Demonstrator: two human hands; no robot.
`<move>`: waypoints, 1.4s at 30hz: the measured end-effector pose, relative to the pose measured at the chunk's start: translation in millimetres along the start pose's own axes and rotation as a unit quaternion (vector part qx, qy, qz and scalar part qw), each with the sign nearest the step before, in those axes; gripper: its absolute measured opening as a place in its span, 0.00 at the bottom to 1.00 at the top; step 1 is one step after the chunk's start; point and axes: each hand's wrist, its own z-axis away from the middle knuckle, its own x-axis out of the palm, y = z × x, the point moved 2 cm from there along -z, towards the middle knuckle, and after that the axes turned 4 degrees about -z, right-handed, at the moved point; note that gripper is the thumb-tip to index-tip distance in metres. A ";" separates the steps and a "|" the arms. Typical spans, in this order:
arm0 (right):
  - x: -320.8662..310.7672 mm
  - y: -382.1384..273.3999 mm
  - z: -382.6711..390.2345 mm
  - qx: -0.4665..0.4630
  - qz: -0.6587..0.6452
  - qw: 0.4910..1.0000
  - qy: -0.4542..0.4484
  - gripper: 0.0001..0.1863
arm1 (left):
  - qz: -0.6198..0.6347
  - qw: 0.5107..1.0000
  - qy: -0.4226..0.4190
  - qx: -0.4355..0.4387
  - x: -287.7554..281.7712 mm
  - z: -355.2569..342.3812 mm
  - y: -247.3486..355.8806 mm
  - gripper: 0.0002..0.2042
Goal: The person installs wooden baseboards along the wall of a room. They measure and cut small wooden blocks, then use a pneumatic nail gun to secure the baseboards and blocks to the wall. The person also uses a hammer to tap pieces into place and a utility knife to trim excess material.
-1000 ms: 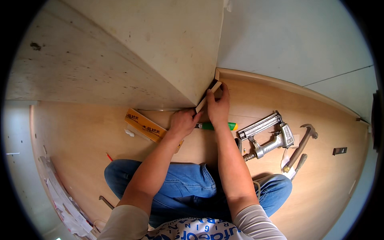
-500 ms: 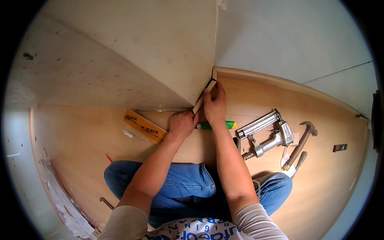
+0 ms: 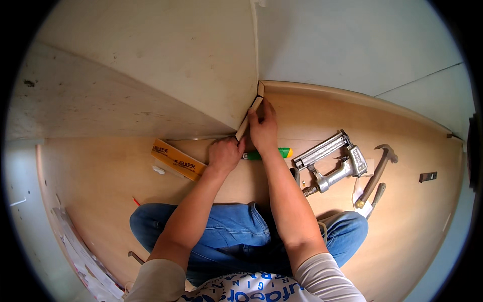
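Observation:
A short, narrow strip of wooden skirting stands on edge along the angled foot of the pale wall. My right hand is closed on its upper part, thumb on the top edge and fingers along the room side. At the strip's near end, my left hand has its fingers curled, with the thumb side close to the end; its fingertips are partly hidden. Just beyond the strip's far end is a small mitred skirting piece in the corner. Under my right wrist lies a green-handled tool with a yellow end.
On the floor to the right lie a silver nail gun, a claw hammer and a wooden-handled tool. An orange box lies left of my left hand. Skirting edges the right wall. A dark metal piece lies far right.
The strip now sits closer to the wall, and the dark gap behind it has narrowed. Both hands keep their places on it. The whole view has shifted slightly.

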 end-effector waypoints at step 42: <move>4.7 16.3 -6.4 0.023 -0.100 0.994 0.022 0.34 | -0.048 0.992 -0.098 -0.057 -14.2 -10.2 7.9 0.31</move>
